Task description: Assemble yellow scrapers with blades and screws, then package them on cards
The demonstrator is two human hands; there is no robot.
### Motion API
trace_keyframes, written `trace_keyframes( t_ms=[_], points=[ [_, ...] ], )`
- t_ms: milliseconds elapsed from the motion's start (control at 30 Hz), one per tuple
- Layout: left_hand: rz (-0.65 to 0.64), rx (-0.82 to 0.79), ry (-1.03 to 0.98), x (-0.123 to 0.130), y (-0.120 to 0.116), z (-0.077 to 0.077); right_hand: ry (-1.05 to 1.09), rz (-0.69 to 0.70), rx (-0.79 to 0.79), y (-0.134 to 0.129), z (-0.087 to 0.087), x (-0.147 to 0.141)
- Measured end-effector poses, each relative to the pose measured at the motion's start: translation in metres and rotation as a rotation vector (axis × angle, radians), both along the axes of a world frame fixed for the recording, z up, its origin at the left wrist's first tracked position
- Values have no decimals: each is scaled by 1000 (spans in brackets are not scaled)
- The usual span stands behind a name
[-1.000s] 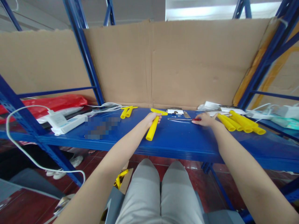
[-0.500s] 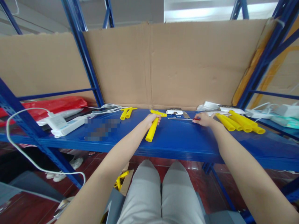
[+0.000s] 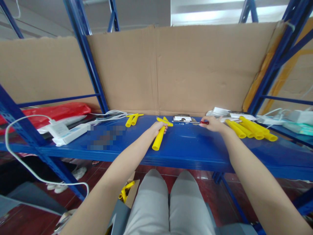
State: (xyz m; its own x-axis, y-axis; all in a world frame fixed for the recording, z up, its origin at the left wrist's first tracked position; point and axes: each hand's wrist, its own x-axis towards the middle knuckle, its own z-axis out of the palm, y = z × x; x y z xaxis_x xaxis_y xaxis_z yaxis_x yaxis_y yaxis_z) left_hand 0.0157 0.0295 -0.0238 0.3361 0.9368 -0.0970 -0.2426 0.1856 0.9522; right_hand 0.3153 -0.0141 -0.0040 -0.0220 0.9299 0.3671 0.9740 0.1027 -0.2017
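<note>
Screwdriver (image 3: 204,122) and yellow T-shaped piece (image 3: 158,140) are each held in a hand above the middle of the blue shelf (image 3: 190,148), between its front and back edges. The fingers of the left hand (image 3: 160,126) are wrapped around the piece just below its crossbar; its round tube stem slants down toward the front edge. The fingers of the right hand (image 3: 212,123) are clamped on the screwdriver's red handle, and the thin shaft runs left, almost parallel to the back edge, with its tip near the crossbar's end. Whether tip and crossbar touch cannot be told.

Just beyond the shaft, toward the back edge, lies a small white box (image 3: 182,118), with tiny bits (image 3: 184,123) in front of it, too small to name. Two smaller yellow pieces (image 3: 131,120) lie near the back edge, left of the left hand. To the right of the right hand, a group of yellow tubes (image 3: 254,128) lies side by side, open ends toward the front edge, with white packets (image 3: 217,112) behind. Near the shelf's left end are a white power strip (image 3: 72,134), cables (image 3: 113,114) and a red plastic bag (image 3: 63,111). A cardboard panel (image 3: 195,68) stands along the back edge. Below the front edge, beside the person's left leg, a cardboard box (image 3: 133,195) holds more yellow parts (image 3: 124,192).
</note>
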Motion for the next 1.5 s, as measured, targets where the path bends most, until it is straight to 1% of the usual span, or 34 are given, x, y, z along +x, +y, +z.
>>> trace_keyframes(
  t_ms=[133, 300, 400, 500, 600, 700, 767, 833, 900, 1033, 1133, 1233, 1333, 1500],
  points=[
    [17, -32, 31, 2, 1, 2, 19, 43, 7, -3, 2, -4],
    [59, -62, 97, 3, 6, 1, 19, 56, -2, -2, 1, -4],
    [46, -49, 94, 2, 7, 0, 14, 66, -7, -2, 1, -4],
    [59, -4, 116, 3, 6, 0, -3, 90, 2, -1, 1, -3],
    [123, 44, 220, 4, 4, 1, -20, 114, 23, 0, 0, -2],
    [205, 60, 388, 5, 2, 2, -24, 102, 14, 1, 0, -2],
    [212, 64, 473, 5, 2, 2, -23, 96, 7, 1, 0, -2],
    [199, 73, 514, 4, 3, 2, -20, 100, 9, 1, 0, -2],
    [209, 87, 521, 4, 5, 1, -21, 108, 22, 2, -1, -1],
    [276, 105, 503, 3, 9, -1, -34, 127, 56, 4, -2, 1],
    [290, 98, 503, 2, 13, -3, -36, 123, 49, 5, -3, 2],
    [280, 92, 516, 2, 15, -4, -46, 134, 63, 5, -3, 3],
    [244, 68, 492, 1, 16, -4, -52, 141, 64, 5, -2, 2],
    [172, 11, 401, 3, 10, 0, -55, 94, 14, 2, 0, -1]
  ],
)
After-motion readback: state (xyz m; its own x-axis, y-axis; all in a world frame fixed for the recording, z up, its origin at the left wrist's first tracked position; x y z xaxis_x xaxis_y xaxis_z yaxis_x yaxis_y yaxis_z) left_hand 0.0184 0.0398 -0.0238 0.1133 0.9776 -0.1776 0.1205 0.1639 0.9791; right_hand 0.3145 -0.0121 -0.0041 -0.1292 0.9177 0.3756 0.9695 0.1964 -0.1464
